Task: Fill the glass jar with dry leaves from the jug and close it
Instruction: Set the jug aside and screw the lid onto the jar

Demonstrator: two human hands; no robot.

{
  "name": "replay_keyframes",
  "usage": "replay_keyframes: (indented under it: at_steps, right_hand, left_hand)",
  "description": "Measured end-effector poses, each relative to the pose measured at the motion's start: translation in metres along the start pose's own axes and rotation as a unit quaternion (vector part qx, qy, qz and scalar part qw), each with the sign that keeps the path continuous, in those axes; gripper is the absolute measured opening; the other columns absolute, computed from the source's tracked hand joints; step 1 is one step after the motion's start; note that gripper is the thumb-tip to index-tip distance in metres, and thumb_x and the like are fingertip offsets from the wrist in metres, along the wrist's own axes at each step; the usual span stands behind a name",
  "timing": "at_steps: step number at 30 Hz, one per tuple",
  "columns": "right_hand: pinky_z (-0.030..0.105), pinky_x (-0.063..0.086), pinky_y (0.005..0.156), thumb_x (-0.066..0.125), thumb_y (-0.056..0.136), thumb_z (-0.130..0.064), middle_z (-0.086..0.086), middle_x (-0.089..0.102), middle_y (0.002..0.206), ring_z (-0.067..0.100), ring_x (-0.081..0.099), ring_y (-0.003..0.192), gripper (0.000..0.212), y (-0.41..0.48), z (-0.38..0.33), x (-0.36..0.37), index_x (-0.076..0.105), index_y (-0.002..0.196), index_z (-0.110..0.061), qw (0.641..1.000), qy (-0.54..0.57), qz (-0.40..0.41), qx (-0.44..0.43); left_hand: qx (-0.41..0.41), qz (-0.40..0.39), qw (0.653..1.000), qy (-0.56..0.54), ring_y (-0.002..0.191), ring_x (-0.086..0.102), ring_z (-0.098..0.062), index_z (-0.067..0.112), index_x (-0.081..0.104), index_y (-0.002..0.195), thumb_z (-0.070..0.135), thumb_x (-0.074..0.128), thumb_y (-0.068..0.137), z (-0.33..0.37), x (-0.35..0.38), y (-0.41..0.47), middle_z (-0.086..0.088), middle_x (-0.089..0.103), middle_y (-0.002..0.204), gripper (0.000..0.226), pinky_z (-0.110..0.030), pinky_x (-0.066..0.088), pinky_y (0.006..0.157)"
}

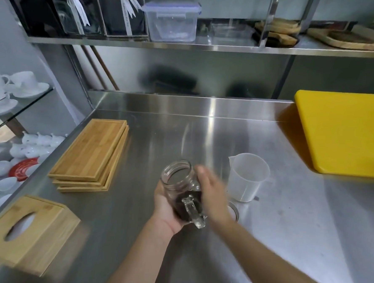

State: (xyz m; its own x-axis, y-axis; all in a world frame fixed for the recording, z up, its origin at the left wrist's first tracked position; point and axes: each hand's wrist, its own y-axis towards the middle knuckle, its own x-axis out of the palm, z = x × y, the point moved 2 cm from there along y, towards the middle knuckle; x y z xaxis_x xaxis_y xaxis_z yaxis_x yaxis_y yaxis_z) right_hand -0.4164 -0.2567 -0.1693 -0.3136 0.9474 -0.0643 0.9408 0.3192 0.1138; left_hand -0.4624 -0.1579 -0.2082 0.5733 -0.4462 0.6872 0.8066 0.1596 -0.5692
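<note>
A glass jar [176, 176] with a handle is tilted, its open mouth pointing away and to the left, and dark dry leaves fill its lower part. My left hand [166, 208] grips it from below. My right hand [211, 193], blurred, lies flat against the jar's right side with fingers together. A clear plastic jug [246, 177] stands upright just right of the hands and looks empty. The jar's metal lid [234, 212] lies on the counter, partly hidden behind my right wrist.
A steel counter [132, 225] carries a stack of bamboo trays [93, 153] at left, a bamboo tissue box [27, 230] at front left and a yellow cutting board [344, 131] at right. A shelf above holds containers. White cups fill shelves at far left.
</note>
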Motion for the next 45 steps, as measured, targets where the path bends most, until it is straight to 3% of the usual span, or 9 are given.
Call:
replay_keyframes:
  at_steps: [3,6,9,14,18,31,34,39,45]
  right_hand:
    - [0.027,0.04,0.087,0.037,0.092,-0.045,-0.009,0.067,0.095,0.005,0.058,0.097,0.033,-0.004,0.015,0.007,0.065,0.088,-0.027,0.991,-0.007,-0.108,0.076]
    - [0.03,0.037,0.091,0.04,0.094,-0.04,0.003,0.067,0.102,0.02,0.057,0.108,0.032,0.01,0.014,-0.008,0.065,0.083,-0.024,0.99,0.076,0.012,0.121]
    - [0.041,0.047,0.093,0.043,0.092,-0.037,0.015,0.07,0.101,0.03,0.06,0.105,0.039,-0.005,0.02,0.014,0.068,0.089,-0.007,0.974,0.153,-0.009,0.17]
    - [0.015,0.053,0.054,0.039,0.093,-0.035,0.0,0.076,0.075,0.012,0.071,0.074,0.046,-0.008,0.025,0.009,0.076,0.075,-0.015,0.935,0.261,-0.045,0.235]
    - [0.017,0.053,0.055,0.04,0.093,-0.035,0.002,0.076,0.075,0.014,0.071,0.075,0.044,-0.009,0.03,0.01,0.076,0.078,-0.012,0.931,0.267,-0.048,0.245]
    - [0.02,0.052,0.049,0.046,0.089,-0.041,0.007,0.076,0.072,0.019,0.071,0.068,0.046,-0.019,0.057,0.015,0.076,0.073,-0.01,0.909,0.261,-0.06,0.32]
    - [0.029,0.054,0.071,0.044,0.091,-0.038,0.008,0.076,0.082,0.02,0.07,0.083,0.042,-0.015,0.058,0.015,0.074,0.081,-0.01,0.937,0.182,-0.061,0.291]
    - [0.037,0.042,0.082,0.046,0.092,-0.014,0.008,0.062,0.082,0.022,0.054,0.083,0.02,0.004,0.061,-0.012,0.061,0.082,-0.007,0.984,-0.144,-0.074,0.071]
    - [0.037,0.021,0.103,0.056,0.07,-0.016,0.007,0.04,0.136,0.026,0.029,0.127,0.06,0.006,0.074,-0.037,0.042,0.128,-0.021,0.789,-0.537,-0.296,-0.032]
  left_hand:
    - [0.001,0.029,1.0,0.01,0.083,0.067,-0.034,0.01,0.076,0.08,0.059,0.046,0.072,-0.001,-0.005,-0.001,-0.015,0.073,0.086,0.057,-0.041,0.051,0.078]
    - [0.024,0.017,0.999,0.018,0.054,0.069,-0.028,0.009,0.075,0.056,0.058,0.044,0.07,0.001,-0.008,0.001,-0.011,0.072,0.063,0.06,-0.036,0.056,0.061]
    - [0.026,0.011,0.999,0.043,0.065,0.071,-0.03,0.011,0.077,0.068,0.058,0.046,0.069,-0.007,0.0,0.003,-0.012,0.074,0.075,0.056,-0.038,0.057,0.061]
    - [0.093,0.01,0.991,0.096,0.064,0.073,-0.027,0.012,0.078,0.07,0.055,0.053,0.074,-0.006,-0.001,0.005,-0.012,0.076,0.074,0.049,-0.032,0.055,0.046]
    - [0.107,0.036,0.988,0.109,0.06,0.072,-0.024,0.014,0.078,0.066,0.052,0.051,0.08,-0.012,-0.005,0.006,-0.01,0.076,0.069,0.049,-0.031,0.053,0.041]
    - [0.091,0.127,0.977,0.143,0.059,0.071,-0.028,0.012,0.077,0.063,0.049,0.057,0.079,-0.02,-0.028,0.012,-0.013,0.075,0.069,0.045,-0.032,0.055,0.045]
    - [0.112,0.13,0.975,0.145,0.078,0.07,-0.029,0.011,0.077,0.071,0.048,0.055,0.081,-0.018,-0.032,0.011,-0.014,0.075,0.081,0.044,-0.037,0.054,0.077]
    - [0.148,0.117,0.97,0.151,0.061,0.07,-0.019,0.014,0.077,0.061,0.042,0.05,0.087,-0.018,-0.035,0.013,-0.005,0.074,0.064,0.047,-0.033,0.049,0.066]
    - [0.155,0.12,0.966,0.169,0.064,0.068,-0.025,0.011,0.075,0.069,0.04,0.051,0.087,-0.015,-0.039,0.014,-0.009,0.073,0.065,0.042,-0.033,0.052,0.07]
